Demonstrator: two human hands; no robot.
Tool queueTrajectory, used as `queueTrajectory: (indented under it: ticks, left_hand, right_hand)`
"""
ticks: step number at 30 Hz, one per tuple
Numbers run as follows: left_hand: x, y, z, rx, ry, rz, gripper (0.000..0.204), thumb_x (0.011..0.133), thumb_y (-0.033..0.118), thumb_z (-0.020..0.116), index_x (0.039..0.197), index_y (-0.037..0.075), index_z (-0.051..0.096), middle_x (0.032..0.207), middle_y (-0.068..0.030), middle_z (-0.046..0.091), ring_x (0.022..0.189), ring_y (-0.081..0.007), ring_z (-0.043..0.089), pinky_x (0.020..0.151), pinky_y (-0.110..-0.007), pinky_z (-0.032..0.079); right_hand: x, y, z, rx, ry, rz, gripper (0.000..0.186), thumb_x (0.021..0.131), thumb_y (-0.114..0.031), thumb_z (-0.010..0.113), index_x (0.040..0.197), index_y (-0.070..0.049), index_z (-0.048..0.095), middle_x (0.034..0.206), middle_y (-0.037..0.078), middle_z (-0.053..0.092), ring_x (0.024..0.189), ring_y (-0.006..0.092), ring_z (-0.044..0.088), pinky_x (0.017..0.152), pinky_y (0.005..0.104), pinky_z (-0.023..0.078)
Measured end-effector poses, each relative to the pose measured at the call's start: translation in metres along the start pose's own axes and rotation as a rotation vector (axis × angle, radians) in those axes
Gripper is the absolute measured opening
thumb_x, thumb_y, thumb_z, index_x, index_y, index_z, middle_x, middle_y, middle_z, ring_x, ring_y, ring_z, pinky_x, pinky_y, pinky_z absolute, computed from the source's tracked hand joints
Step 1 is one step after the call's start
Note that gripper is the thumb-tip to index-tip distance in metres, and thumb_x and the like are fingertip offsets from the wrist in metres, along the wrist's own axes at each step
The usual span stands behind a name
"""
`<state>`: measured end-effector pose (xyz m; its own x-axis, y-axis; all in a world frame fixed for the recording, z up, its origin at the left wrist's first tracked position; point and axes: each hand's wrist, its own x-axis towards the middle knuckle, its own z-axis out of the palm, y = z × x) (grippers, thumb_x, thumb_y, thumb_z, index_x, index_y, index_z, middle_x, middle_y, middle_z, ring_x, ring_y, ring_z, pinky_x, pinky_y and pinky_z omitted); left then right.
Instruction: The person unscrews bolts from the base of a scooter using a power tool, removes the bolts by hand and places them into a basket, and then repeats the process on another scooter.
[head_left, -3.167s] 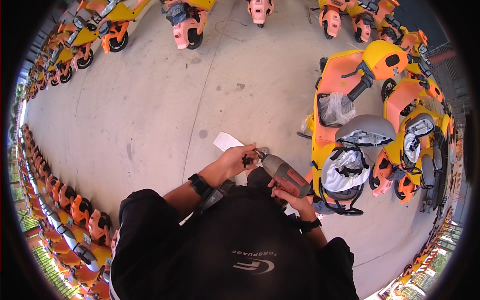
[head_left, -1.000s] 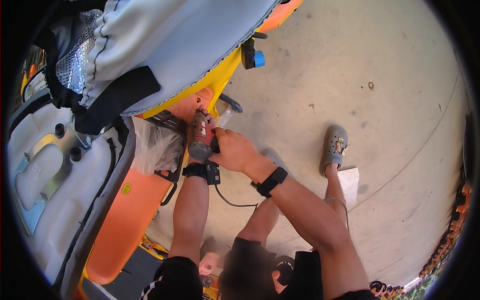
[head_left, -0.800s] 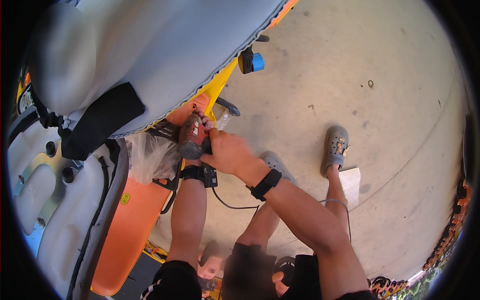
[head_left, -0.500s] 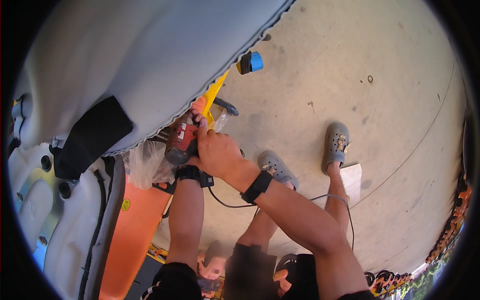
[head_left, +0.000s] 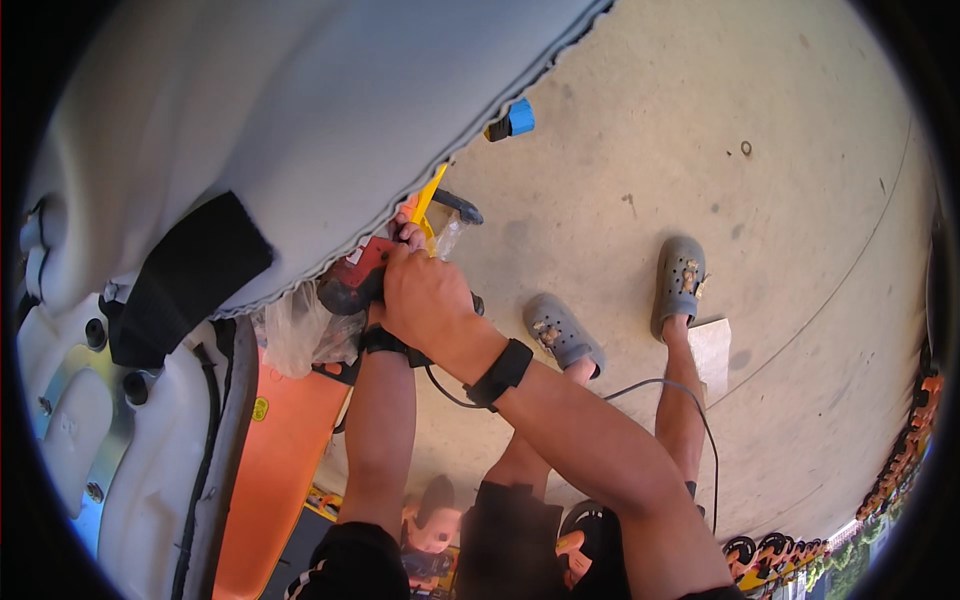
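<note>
The red power tool (head_left: 352,283) sits tucked under the grey seat edge (head_left: 470,130), above the orange body panel (head_left: 285,450). Your right hand (head_left: 425,300) clenches its grip; your left hand (head_left: 405,232) pinches near the nose. Keep it square and braced.

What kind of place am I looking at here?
Probably an outdoor yard or depot for small ride-on vehicles: a bare concrete floor, an orange vehicle body close by, and rows of similar orange vehicles along the edge.

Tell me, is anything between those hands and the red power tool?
Nothing visible: the right hand wraps the red power tool directly, the left hand touching above. The grey padded seat overhangs them.
</note>
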<state>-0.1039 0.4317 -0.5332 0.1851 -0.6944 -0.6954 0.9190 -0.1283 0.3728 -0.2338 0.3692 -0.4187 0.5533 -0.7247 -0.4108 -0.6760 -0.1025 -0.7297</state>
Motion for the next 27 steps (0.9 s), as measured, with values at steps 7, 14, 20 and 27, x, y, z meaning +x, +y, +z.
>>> queueTrajectory:
  ticks: [7,14,20,27]
  left_hand:
    - [0.008,-0.002,0.005,0.028,-0.011,-0.009,0.026,0.091,0.021,0.041,0.108,0.002,0.047,0.074,-0.0016,0.043,0.06,-0.0109,0.037,0.054,-0.022,0.033]
    - [-0.017,-0.004,0.005,0.113,0.085,-0.03,0.029,0.092,0.022,0.04,0.112,0.002,0.047,0.073,-0.0011,0.042,0.059,-0.0106,0.036,0.054,-0.022,0.032]
    - [-0.097,-0.02,0.042,0.621,0.541,0.136,0.032,0.093,0.023,0.039,0.116,0.002,0.047,0.072,-0.0007,0.041,0.058,-0.0103,0.036,0.053,-0.021,0.031]
    - [-0.112,0.018,0.126,0.796,0.583,0.705,0.043,0.09,0.039,0.047,0.108,0.001,0.053,0.055,0.0049,0.039,0.045,-0.002,0.029,0.041,-0.017,0.022]
  right_hand:
    - [0.009,-0.002,0.01,0.024,0.018,0.063,0.041,0.065,-0.034,0.068,0.085,-0.001,0.053,0.08,0.013,0.061,0.067,0.022,0.063,0.054,0.0303,0.049]
    - [0.013,-0.009,0.012,-0.114,0.163,0.158,0.044,0.066,-0.036,0.069,0.089,0.0,0.057,0.078,0.008,0.063,0.074,0.0196,0.063,0.059,0.0288,0.049]
    - [0.014,-0.01,-0.01,0.008,-0.165,0.113,0.019,0.073,-0.016,0.057,0.088,-0.005,0.062,0.086,0.007,0.062,0.078,0.0183,0.064,0.059,0.0277,0.048]
    - [0.011,-0.012,0.003,0.083,-0.115,0.1,0.03,0.069,-0.026,0.064,0.081,0.0,0.056,0.076,0.012,0.062,0.07,0.0233,0.064,0.056,0.0313,0.05]
